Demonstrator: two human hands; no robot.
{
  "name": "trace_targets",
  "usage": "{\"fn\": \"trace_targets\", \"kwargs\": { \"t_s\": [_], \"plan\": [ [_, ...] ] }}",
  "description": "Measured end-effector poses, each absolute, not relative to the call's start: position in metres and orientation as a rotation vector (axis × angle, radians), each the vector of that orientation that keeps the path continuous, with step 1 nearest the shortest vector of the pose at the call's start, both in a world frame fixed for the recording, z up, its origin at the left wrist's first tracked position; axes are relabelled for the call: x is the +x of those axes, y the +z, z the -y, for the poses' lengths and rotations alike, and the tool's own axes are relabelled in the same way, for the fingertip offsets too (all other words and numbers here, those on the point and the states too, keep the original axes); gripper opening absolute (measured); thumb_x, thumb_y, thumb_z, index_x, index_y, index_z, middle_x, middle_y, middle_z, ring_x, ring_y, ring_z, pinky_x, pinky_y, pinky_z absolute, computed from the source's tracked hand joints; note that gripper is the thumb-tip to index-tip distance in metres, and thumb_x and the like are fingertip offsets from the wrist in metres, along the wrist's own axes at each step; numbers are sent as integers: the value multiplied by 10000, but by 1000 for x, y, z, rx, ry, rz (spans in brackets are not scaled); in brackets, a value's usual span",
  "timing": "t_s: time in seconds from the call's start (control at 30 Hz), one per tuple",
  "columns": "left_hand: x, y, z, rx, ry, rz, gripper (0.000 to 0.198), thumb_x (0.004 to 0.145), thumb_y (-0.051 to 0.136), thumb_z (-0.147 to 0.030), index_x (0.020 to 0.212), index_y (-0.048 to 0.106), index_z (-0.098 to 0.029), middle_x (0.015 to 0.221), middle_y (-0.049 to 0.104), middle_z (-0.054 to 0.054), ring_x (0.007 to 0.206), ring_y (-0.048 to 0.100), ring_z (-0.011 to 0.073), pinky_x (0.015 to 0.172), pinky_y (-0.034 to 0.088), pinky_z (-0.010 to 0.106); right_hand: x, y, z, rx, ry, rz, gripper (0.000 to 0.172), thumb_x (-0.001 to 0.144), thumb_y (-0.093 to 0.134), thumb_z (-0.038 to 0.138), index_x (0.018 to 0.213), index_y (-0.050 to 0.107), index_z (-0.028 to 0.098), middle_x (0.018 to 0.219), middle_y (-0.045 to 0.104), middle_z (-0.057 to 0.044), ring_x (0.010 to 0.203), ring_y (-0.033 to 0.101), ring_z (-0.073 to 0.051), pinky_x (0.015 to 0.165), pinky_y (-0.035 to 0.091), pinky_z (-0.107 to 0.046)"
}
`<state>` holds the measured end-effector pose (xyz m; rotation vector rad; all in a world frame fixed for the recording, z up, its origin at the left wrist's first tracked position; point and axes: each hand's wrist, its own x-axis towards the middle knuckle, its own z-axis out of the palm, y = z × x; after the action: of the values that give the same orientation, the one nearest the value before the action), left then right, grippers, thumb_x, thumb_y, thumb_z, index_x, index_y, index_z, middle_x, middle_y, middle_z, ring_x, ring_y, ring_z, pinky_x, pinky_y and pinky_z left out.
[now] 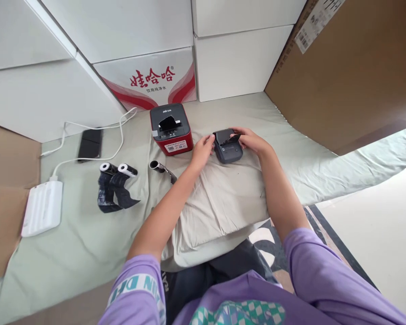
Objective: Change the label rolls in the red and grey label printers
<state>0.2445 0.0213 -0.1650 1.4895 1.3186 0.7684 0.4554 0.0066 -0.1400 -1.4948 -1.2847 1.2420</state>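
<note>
A small dark grey portable printer [230,154] sits on the cloth between my hands. My left hand [203,150] is closed with its fingertips at the printer's left edge. On the other side, my right hand [254,141] has its fingers curled at the printer's right back corner, pinching a thin black strip [234,138] that sticks out over the top. Left of them stands a red and black desktop printer [172,130] with a dark piece rising from its slot. In front of that printer lies a small roll [156,166] with a black strip unwound from it.
Two rolls of dark film [117,174] lie on the left with their ends trailing. Beyond them are a black phone [90,143], a white cable [122,135] and a white power strip [43,208]. White boxes [240,63] line the back; a brown carton [352,76] stands right.
</note>
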Motion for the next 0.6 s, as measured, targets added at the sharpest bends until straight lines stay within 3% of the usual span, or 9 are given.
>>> {"fn": "trace_targets", "kwargs": {
  "t_s": [0.13,0.33,0.47,0.6],
  "plan": [
    [247,-152,-38,1382,646,-1256,517,950,728,-384,1387,672,-114,854,747,53,663,683,157,633,525,245,460,-142,-8,-1468,1338,1238,628,686,734,276,1305,692,177,789,672,25,536,383,-81,499,314,-263],
    [241,-144,-33,1372,633,-1170,498,919,733,-242,1390,667,-96,796,705,13,618,641,119,710,557,246,466,-143,-8,-1397,1415,1186,697,648,738,228,1340,681,173,703,630,48,517,386,-83,495,311,-263],
    [241,-148,-32,1448,639,-1138,363,926,719,-239,1270,736,-124,722,661,-10,621,641,132,704,539,239,462,-142,-7,-1344,1436,1181,755,635,772,229,1378,658,154,800,683,30,517,363,-63,483,293,-255],
    [239,-161,-30,1491,705,-1142,449,944,723,-320,1357,695,-147,743,672,-7,644,657,144,707,524,240,455,-143,-4,-1398,1360,1171,737,671,751,270,1394,648,173,1059,747,-29,571,426,-69,477,308,-245]
  ]
}}
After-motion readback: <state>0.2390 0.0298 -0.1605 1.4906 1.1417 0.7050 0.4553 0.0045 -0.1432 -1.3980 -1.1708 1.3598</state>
